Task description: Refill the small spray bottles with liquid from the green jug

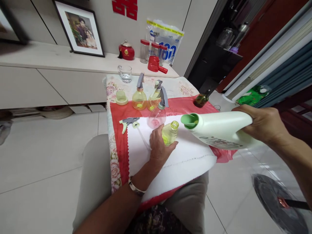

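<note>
Grey-and-green plastic trigger head [127, 121] lies left of the left hand [158, 144], whose fingers encircle an uncapped, translucent yellow-green bottle [170, 132] over white cloth [187, 170]; a tilted pale-green plastic jug [219, 125], spout [186, 120] near the bottle, is gripped by the right hand [264, 123].
</note>
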Demonstrator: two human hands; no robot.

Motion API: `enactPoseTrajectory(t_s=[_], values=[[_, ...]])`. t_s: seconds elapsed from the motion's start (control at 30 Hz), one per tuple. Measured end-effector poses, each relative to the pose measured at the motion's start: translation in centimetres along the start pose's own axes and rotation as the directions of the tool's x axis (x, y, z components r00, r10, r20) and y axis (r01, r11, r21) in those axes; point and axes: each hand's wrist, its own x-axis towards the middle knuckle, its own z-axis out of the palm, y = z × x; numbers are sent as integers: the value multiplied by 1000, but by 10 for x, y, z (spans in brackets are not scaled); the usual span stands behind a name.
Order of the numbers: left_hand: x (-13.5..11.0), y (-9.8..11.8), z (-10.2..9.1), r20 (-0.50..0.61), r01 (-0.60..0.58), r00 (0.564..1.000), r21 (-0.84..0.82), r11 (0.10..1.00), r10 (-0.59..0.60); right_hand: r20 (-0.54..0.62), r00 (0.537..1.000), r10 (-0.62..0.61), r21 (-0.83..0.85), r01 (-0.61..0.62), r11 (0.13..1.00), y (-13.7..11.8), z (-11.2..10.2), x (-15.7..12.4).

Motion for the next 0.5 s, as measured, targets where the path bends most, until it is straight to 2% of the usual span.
enactPoseTrajectory(t_s=[0.17,0.27,0.37,0.5], values=[[-1,2,-1,23,31,999,5,1000,-31,4,996,-91,12,91,996,3,1,3],[-1,4,-2,17,54,998,6,999,-54,0,996,-94,-18,94,995,8,3,3],[-1,6,-2,10,58,998,12,998,-58,44,998,-36,-35,38,999,10,4,5],[-1,8,-3,15,50,999,26,998,-51,156,981,117,-95,-103,990,6,1,9]])
